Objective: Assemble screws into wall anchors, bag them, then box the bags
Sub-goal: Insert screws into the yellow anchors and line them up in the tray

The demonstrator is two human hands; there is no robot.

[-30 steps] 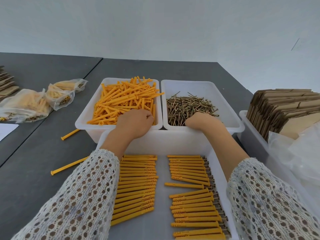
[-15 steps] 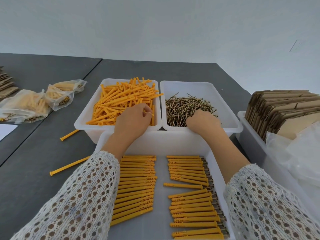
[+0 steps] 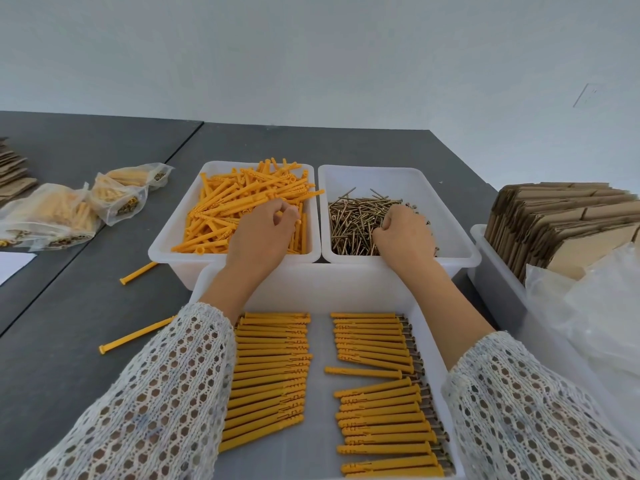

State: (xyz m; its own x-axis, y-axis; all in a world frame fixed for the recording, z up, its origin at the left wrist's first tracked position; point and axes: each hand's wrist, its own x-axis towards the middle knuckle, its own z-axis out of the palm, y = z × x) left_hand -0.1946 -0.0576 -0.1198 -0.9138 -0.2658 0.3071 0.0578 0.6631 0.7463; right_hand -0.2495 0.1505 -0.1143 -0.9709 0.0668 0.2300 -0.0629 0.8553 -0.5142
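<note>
From the head view, the left hand (image 3: 261, 233) lies knuckles-up inside the white plastic tub (image 3: 162, 249) that holds a loose heap of orange plastic wall anchors (image 3: 239, 202). Its fingers are curled down into the heap with the thumb drawn in toward the fingertips; they touch the anchors, but whether one is pinched cannot be told, since the fingertips are turned away.

The right hand (image 3: 403, 235) sits just beside it in the neighbouring white plastic tub (image 3: 457, 237), on top of a pile of brass-coloured metal screws (image 3: 356, 220). Its fingers are bent under into the pile, and whether they have closed on a screw cannot be told.

Nearer the person than both hands, under the forearms in white openwork knit sleeves (image 3: 156, 403), stands a larger white plastic tray (image 3: 318, 289) with two columns of orange anchors already fitted with screws (image 3: 377, 403), laid side by side.

Left of the left hand, two single orange anchors (image 3: 138, 336) lie on the dark grey desk (image 3: 69, 323), and farther left are clear plastic bags of filled anchors (image 3: 117, 195). Right of the right hand, a grey bin (image 3: 498, 289) carries flat brown cardboard boxes (image 3: 561, 223) and clear plastic bags (image 3: 595, 306).
</note>
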